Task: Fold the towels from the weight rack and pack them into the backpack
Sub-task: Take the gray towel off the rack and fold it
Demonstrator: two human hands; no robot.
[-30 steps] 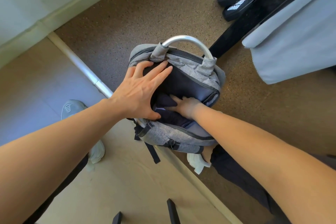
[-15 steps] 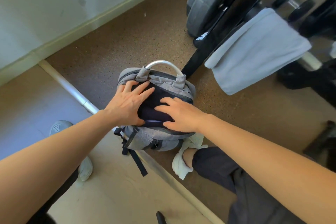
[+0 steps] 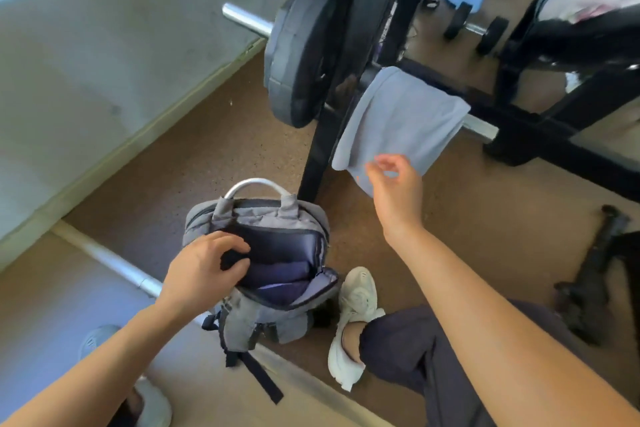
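"Now that the right hand (image 3: 394, 191) has lifted out of the backpack (image 3: 263, 315), where is it headed?"

"Toward the grey towel (image 3: 401, 114) draped over the weight rack (image 3: 367, 10). It hangs just in front of the towel's lower edge, fingers loosely curled and gripping nothing. Whether it touches the towel I cannot tell."

"So one towel is packed?"

"I judge so. A second ago that hand was pressing dark folded cloth (image 3: 280, 274) into the main pocket, and the cloth lies there now."

"And the bag?"

"Upright on the floor below the rack, zip open. The left hand (image 3: 201, 267), flat on the top before, now curls its fingers over the rim, holding the mouth wide."
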